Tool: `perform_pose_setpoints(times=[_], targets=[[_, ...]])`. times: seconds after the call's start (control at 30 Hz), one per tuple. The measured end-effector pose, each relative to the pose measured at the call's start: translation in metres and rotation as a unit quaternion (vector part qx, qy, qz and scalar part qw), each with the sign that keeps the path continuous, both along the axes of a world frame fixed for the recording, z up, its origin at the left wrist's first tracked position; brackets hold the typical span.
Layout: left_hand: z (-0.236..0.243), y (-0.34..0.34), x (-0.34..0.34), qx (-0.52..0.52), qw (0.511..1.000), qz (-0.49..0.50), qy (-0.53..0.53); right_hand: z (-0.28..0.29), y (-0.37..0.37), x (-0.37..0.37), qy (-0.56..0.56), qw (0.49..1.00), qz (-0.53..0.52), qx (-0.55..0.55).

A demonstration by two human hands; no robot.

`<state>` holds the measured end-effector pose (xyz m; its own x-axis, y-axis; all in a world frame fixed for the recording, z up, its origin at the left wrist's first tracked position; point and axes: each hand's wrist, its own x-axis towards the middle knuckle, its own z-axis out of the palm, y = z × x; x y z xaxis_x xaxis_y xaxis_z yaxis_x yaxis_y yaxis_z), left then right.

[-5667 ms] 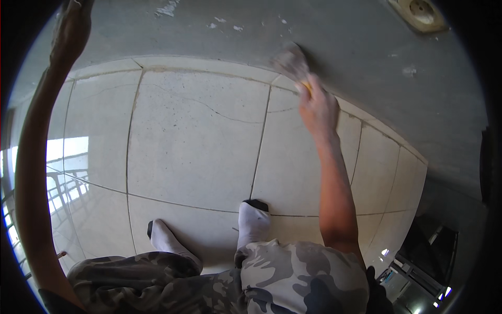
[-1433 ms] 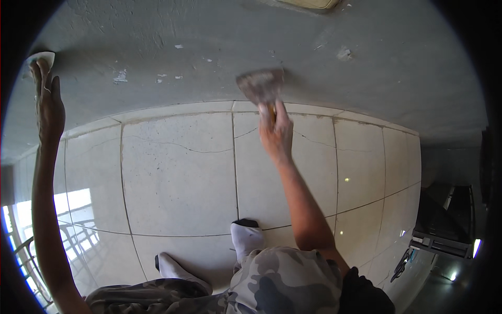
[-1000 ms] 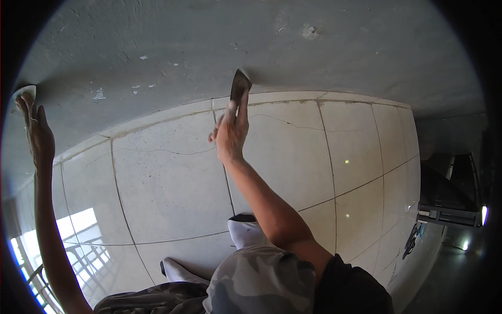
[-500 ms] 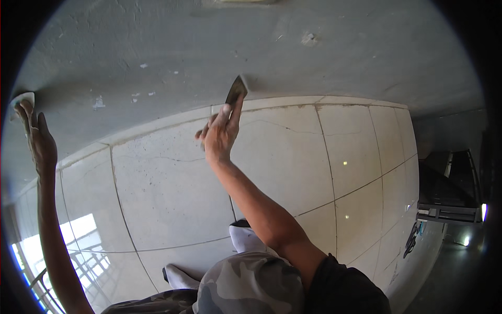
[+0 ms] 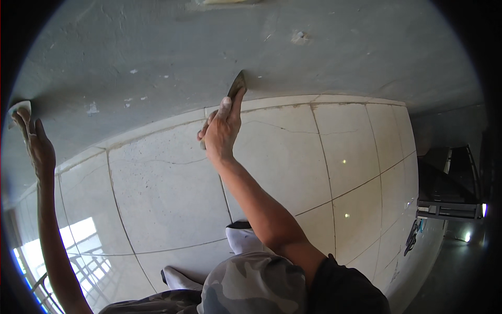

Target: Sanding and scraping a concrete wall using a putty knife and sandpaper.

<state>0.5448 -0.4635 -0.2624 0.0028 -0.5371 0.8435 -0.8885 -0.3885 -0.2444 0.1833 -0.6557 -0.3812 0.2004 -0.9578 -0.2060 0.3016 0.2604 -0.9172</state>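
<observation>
far left: left hand point(image 5: 42, 149) raised to the grey wall point(image 5: 172, 36), fingers laid straight over a pale flat piece point(image 5: 26, 105) set against the wall; cannot tell whether its grip is closed on it. next, white flecks point(image 5: 92, 108) on the wall. centre: right hand point(image 5: 224, 131), grip narrow, holding a scraper point(image 5: 238, 83); blade tilted, at the wall just above the skirting point(image 5: 293, 100). below, white sock point(image 5: 243, 239) on tiled floor point(image 5: 277, 167). far right: dark furniture point(image 5: 449, 178).
</observation>
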Motion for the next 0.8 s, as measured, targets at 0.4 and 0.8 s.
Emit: perform_pose_setpoints(times=[0.4,0.8], targets=[[-0.004,-0.003,-0.012,0.03,0.997,0.015,0.066,0.005,-0.063,-0.013,-0.038,0.982,-0.181,-0.043],[0.005,0.002,0.001,0.019,0.999,0.015,-0.024,0.005,-0.071,-0.013,-0.158,0.97,-0.167,0.074]])
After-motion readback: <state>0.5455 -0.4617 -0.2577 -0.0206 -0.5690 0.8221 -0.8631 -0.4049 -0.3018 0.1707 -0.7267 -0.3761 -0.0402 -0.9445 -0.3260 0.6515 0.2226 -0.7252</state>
